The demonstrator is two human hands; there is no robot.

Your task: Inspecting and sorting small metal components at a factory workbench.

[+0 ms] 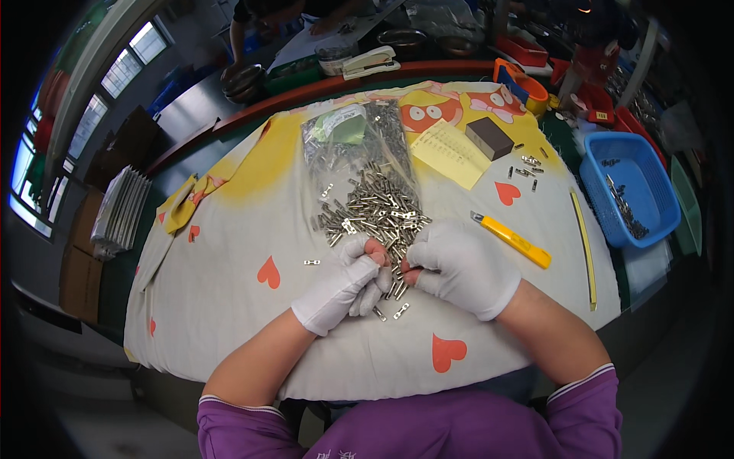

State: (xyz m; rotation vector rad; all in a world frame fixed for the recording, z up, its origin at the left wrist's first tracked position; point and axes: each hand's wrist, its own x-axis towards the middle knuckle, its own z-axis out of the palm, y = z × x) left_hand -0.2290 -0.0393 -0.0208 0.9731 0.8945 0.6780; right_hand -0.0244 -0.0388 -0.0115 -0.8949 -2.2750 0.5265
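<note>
A heap of small shiny metal parts (375, 200) spills from the mouth of a clear plastic bag (317, 164) onto the cloth-covered table. Both my hands wear white gloves with bare fingertips, at the near edge of the heap. My left hand (344, 279) is closed, thumb and forefinger pinched together; whatever lies between them is too small to make out. Close beside it, my right hand (455, 268) is also curled with its fingertips together, and its grip is hidden. Loose metal parts (401, 310) lie just below the hands, and another metal part (312, 262) rests left of them.
Right of the hands lies a yellow utility knife (514, 239). Beyond it are a yellow paper slip (451, 153), a dark block (489, 138) and a blue basket (631, 191) holding metal parts. A stapler (371, 63) and an orange tape dispenser (521, 86) stand at the back.
</note>
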